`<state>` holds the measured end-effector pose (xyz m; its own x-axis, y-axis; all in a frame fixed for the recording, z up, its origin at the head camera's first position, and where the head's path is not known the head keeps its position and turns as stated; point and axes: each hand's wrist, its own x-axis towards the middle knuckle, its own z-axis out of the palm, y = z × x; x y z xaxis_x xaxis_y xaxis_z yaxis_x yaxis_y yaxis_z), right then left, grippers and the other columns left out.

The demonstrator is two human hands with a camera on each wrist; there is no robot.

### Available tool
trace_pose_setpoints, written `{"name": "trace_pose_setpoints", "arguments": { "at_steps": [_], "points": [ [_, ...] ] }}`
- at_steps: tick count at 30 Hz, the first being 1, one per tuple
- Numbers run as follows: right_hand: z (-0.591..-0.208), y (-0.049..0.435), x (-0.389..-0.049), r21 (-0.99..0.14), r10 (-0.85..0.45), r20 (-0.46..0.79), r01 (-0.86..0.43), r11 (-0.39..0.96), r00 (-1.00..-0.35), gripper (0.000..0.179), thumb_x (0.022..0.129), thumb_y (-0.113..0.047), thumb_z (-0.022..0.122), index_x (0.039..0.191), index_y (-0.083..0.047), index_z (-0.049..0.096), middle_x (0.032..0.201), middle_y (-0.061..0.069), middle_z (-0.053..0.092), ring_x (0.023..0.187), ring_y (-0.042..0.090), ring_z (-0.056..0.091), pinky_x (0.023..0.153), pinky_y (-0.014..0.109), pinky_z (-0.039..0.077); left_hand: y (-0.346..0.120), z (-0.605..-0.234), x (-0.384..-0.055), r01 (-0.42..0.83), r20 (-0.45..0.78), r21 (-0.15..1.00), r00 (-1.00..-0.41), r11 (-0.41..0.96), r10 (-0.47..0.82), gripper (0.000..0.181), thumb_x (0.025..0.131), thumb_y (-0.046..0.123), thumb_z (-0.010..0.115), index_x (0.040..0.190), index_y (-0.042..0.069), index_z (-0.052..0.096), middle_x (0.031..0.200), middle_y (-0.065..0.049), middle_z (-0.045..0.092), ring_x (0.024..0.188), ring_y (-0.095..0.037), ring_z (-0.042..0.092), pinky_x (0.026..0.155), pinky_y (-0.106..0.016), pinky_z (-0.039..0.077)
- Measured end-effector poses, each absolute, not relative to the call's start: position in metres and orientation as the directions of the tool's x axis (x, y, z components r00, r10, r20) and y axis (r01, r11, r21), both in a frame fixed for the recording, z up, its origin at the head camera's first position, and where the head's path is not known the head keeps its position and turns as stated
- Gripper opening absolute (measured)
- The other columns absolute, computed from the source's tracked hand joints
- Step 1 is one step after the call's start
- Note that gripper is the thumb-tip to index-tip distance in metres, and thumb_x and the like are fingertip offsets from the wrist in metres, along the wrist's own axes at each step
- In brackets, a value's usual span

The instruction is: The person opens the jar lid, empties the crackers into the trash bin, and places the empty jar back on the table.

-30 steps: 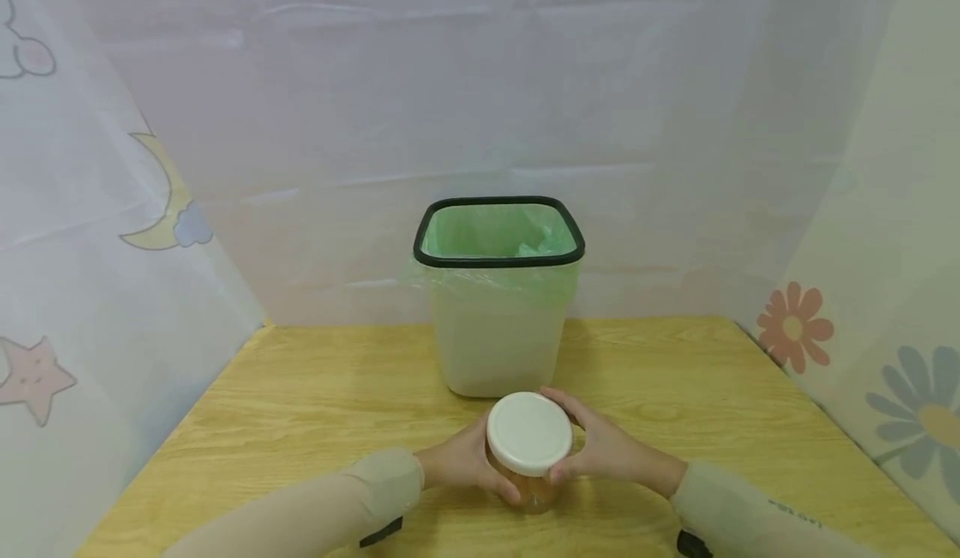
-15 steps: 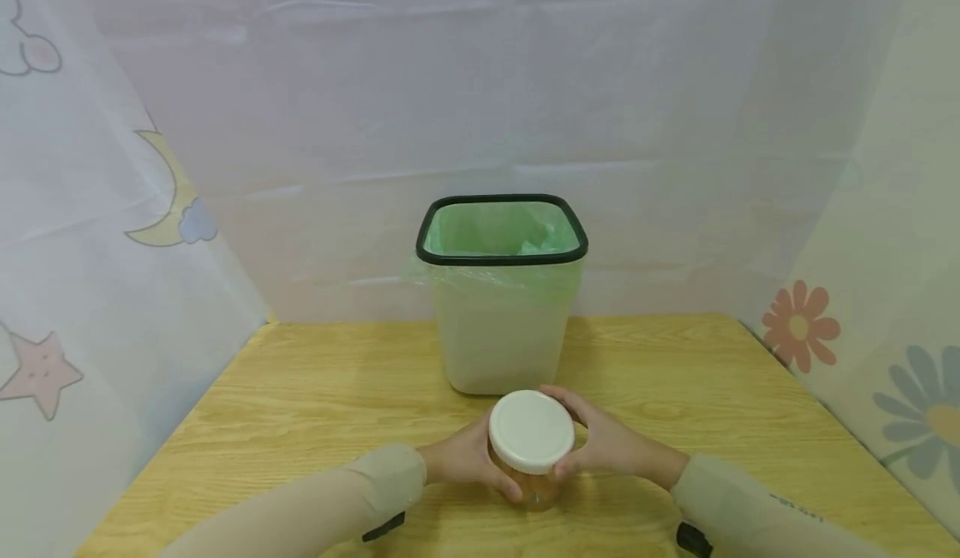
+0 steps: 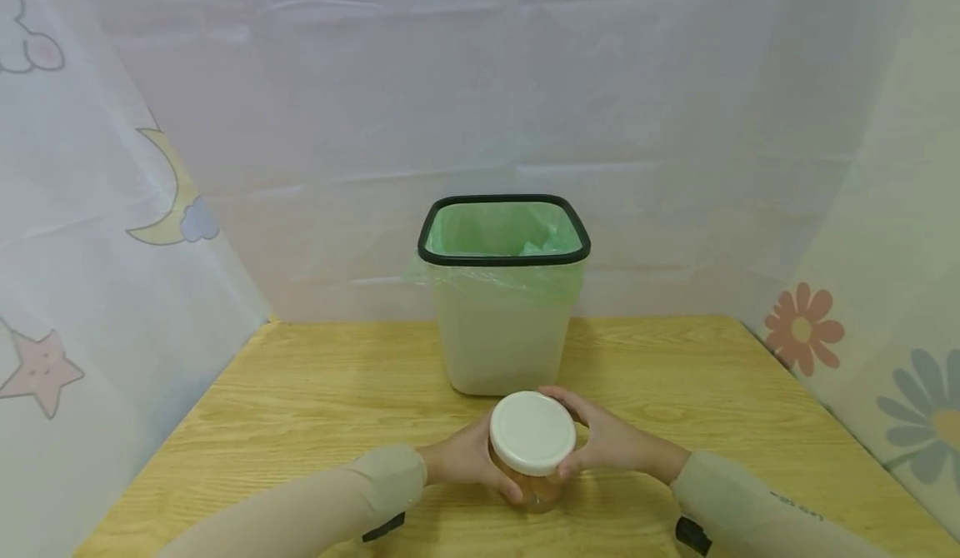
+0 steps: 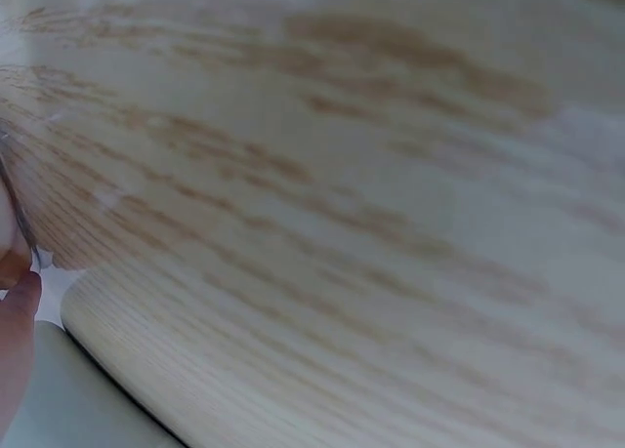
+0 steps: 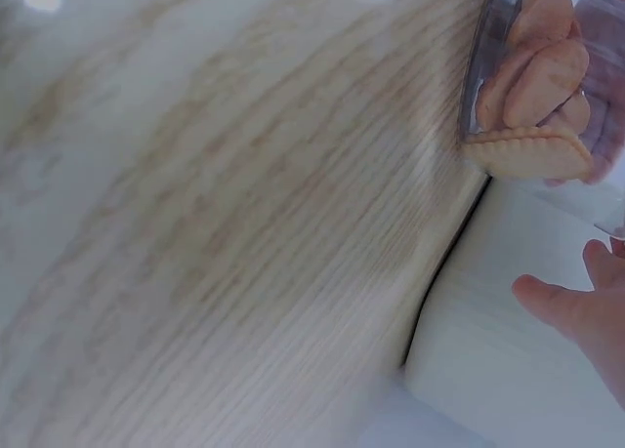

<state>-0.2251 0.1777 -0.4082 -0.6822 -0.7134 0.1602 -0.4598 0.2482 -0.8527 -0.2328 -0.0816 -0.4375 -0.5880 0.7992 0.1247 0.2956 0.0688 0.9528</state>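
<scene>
A clear jar with a round white lid stands on the table, close in front of the bin. My left hand grips the jar's left side, thumb toward the near side. On the right, my right hand holds the lid's edge between thumb and fingers. In the right wrist view, brown biscuits with scalloped edges show through the jar wall, and part of my right hand shows at the edge. The left wrist view catches only a sliver of my left hand.
Behind the jar stands a white waste bin with a black rim and a green bag lining. The wood-grain table spreads to both sides. Printed cloth hangs around its back and sides.
</scene>
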Motion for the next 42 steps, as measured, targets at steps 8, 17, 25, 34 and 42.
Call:
{"name": "trace_pose_setpoints", "arguments": {
  "at_steps": [8, 17, 25, 34, 42],
  "points": [
    [-0.406, 0.179, -0.228, -0.858, -0.725, 0.155, -0.456, 0.238, -0.671, 0.110, 0.073, -0.045, 0.083, 0.149, 0.006, 0.022, 0.146, 0.025, 0.037, 0.133, 0.053, 0.029, 0.096, 0.078, 0.019, -0.082, -0.439, -0.234, 0.307, 0.127, 0.949, -0.591, 0.077, 0.796, 0.102, 0.072, 0.014, 0.088, 0.149, 0.030, 0.024, 0.146, 0.010, 0.038, 0.133, -0.011, 0.037, 0.113, -0.032, 0.021],
    [-0.405, 0.181, -0.231, -0.862, -0.745, 0.142, -0.451, 0.230, -0.652, 0.108, 0.074, -0.048, 0.082, 0.150, 0.001, 0.023, 0.147, 0.021, 0.038, 0.134, 0.050, 0.029, 0.098, 0.076, 0.021, -0.082, -0.438, -0.235, 0.300, 0.096, 0.948, -0.587, 0.106, 0.804, 0.103, 0.073, 0.020, 0.088, 0.150, 0.031, 0.020, 0.145, 0.011, 0.037, 0.132, -0.009, 0.037, 0.112, -0.033, 0.024],
    [-0.406, 0.182, -0.236, -0.857, -0.762, 0.135, -0.460, 0.231, -0.633, 0.106, 0.075, -0.047, 0.081, 0.151, -0.002, 0.024, 0.148, 0.019, 0.038, 0.134, 0.047, 0.029, 0.098, 0.075, 0.022, -0.083, -0.438, -0.234, 0.287, 0.094, 0.953, -0.591, 0.099, 0.801, 0.104, 0.073, 0.016, 0.087, 0.150, 0.031, 0.020, 0.145, 0.010, 0.036, 0.132, -0.010, 0.037, 0.112, -0.033, 0.024],
    [-0.404, 0.183, -0.237, -0.867, -0.779, 0.119, -0.447, 0.221, -0.616, 0.105, 0.076, -0.045, 0.081, 0.152, -0.003, 0.022, 0.148, 0.020, 0.037, 0.135, 0.050, 0.027, 0.098, 0.076, 0.019, -0.081, -0.438, -0.233, 0.299, 0.108, 0.950, -0.590, 0.093, 0.800, 0.104, 0.073, 0.018, 0.088, 0.150, 0.029, 0.019, 0.145, 0.009, 0.036, 0.132, -0.011, 0.038, 0.111, -0.032, 0.025],
    [-0.402, 0.181, -0.234, -0.866, -0.776, 0.116, -0.445, 0.226, -0.620, 0.107, 0.077, -0.046, 0.080, 0.153, -0.004, 0.018, 0.151, 0.022, 0.031, 0.136, 0.051, 0.022, 0.097, 0.078, 0.017, -0.081, -0.438, -0.234, 0.325, 0.122, 0.941, -0.588, 0.095, 0.800, 0.105, 0.073, 0.015, 0.088, 0.151, 0.029, 0.018, 0.147, 0.010, 0.035, 0.134, -0.010, 0.036, 0.113, -0.032, 0.023]
  ]
}}
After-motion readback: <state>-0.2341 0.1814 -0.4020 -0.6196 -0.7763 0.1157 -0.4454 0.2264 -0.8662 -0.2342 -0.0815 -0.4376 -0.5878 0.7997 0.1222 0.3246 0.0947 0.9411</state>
